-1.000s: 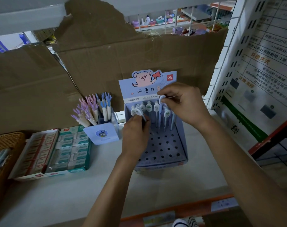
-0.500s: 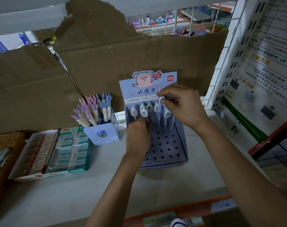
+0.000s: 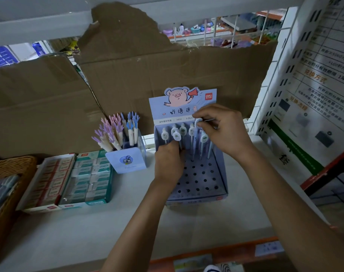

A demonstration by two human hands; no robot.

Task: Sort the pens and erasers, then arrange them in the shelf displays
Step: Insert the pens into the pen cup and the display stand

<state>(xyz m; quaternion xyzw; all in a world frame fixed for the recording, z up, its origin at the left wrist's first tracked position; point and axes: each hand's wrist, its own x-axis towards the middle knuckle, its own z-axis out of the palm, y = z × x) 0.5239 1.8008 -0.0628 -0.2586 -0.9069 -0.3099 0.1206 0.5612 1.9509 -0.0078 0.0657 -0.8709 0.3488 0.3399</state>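
On the white shelf, a blue display box with a pig-printed header card stands toward the back edge, right of centre. Both hands are over its back row. The left hand reaches in from the front, its fingers curled round the lower shaft of one oval-topped pen at the back left of the box's perforated base; the pen stands roughly upright, its top just in front of the standing pens lined along the back wall. The right hand sits higher, at the back right of the box, with thumb and forefinger pinching the white top of a second pen just above that row; its other fingers are curled in. The front rows of holes in the base hold no pens.

Left of the display box, just beside it, a small blue cup holds claw-topped pens in purple, pink and blue. Farther left, two open eraser boxes lie side by side and touching: a green one and a red-and-white one. A wicker basket sits at the shelf's left end. Torn cardboard lines the back of the shelf, and a printed poster hangs at the right.
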